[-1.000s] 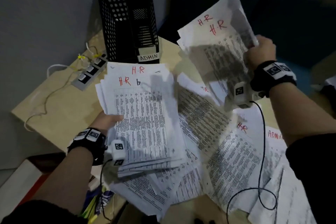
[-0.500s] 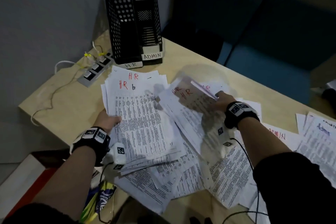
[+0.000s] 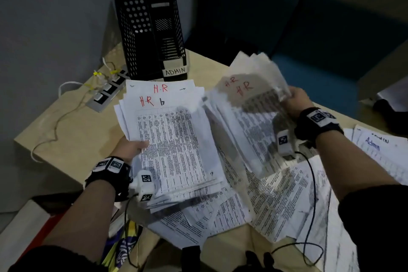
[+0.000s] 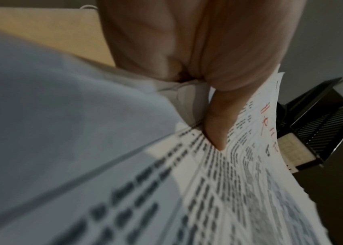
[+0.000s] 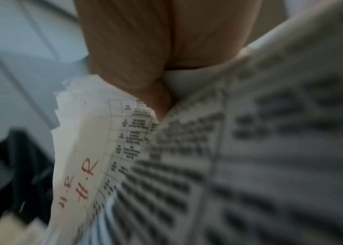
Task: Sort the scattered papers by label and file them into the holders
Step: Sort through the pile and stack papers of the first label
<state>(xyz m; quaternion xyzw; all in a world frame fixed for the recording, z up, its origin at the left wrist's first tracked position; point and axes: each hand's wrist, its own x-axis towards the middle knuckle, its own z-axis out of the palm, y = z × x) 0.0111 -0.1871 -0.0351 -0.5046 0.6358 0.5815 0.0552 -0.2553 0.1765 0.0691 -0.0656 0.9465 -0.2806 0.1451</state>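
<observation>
My left hand (image 3: 130,149) grips a thick stack of printed sheets marked "H.R" in red (image 3: 170,137), thumb (image 4: 218,122) pressed on the top sheet (image 4: 239,182). My right hand (image 3: 297,100) holds a smaller bunch of "H.R" sheets (image 3: 249,104) by its right edge, lifted beside the left stack; the right wrist view shows the thumb (image 5: 155,92) pinching these sheets (image 5: 107,149). Two black mesh holders (image 3: 152,35) stand at the table's far corner, the right one labelled "ADMIN" (image 3: 175,70). More printed papers (image 3: 276,201) lie scattered underneath.
A power strip (image 3: 106,89) with white cables lies on the wooden table (image 3: 72,130) left of the holders. Sheets marked "Admin" (image 3: 379,150) lie at the right edge. A blue seat (image 3: 320,77) stands beyond the table. Wrist-camera cables trail over the papers.
My right hand dipped down onto the scattered papers half a second ago and has now come back up with its H.R bunch beside the left stack. The left hand kept its stack.
</observation>
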